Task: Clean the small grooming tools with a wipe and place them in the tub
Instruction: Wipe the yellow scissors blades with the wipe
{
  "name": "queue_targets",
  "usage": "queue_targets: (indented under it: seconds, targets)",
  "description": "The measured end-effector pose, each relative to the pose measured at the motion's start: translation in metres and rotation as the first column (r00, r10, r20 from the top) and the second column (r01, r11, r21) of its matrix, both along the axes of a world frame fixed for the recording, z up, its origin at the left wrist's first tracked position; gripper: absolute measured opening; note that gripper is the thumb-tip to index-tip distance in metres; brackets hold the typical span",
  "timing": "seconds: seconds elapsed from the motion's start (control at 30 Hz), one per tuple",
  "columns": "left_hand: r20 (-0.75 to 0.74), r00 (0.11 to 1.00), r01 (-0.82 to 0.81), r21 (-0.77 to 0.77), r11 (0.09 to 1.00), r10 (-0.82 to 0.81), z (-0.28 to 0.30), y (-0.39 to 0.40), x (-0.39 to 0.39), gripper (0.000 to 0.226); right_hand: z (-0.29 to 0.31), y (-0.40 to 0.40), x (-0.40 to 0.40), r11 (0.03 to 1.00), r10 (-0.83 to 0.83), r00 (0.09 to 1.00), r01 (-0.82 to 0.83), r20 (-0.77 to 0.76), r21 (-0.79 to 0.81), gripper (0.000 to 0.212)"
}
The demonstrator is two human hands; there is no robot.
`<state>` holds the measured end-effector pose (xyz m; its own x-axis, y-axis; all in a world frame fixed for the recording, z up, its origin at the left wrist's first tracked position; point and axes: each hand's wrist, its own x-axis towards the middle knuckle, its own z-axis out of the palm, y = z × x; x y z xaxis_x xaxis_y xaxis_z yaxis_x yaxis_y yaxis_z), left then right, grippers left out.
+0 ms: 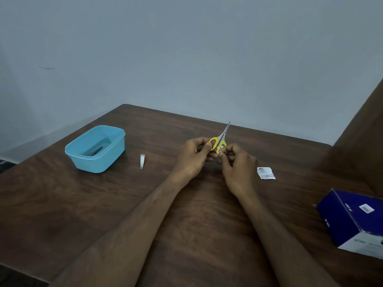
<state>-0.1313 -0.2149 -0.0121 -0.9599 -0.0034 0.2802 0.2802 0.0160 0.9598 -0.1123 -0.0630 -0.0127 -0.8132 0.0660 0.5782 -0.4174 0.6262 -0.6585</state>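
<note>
Small scissors with yellow handles and thin metal blades point up and away over the middle of the table. My left hand grips the left handle ring. My right hand pinches the right ring from below; whether a wipe is between its fingers I cannot tell. A white nail clipper lies on the table left of my hands. The light blue tub stands at the left with a dark slender tool lying inside. A torn white wipe packet lies to the right of my right hand.
A dark blue and white box sits near the right edge of the brown wooden table. A brown surface rises at the far right. A pale wall stands behind the table's far edge.
</note>
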Motion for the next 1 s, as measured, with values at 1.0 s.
queue_targets:
  seconds: [1.0]
  targets:
    - [-0.056,0.989,-0.141,-0.047,0.989,0.138,-0.002,-0.004,-0.005,0.017,0.007,0.009,0.003,0.984,-0.081,0.991,0.062,-0.109,-0.168,0.015]
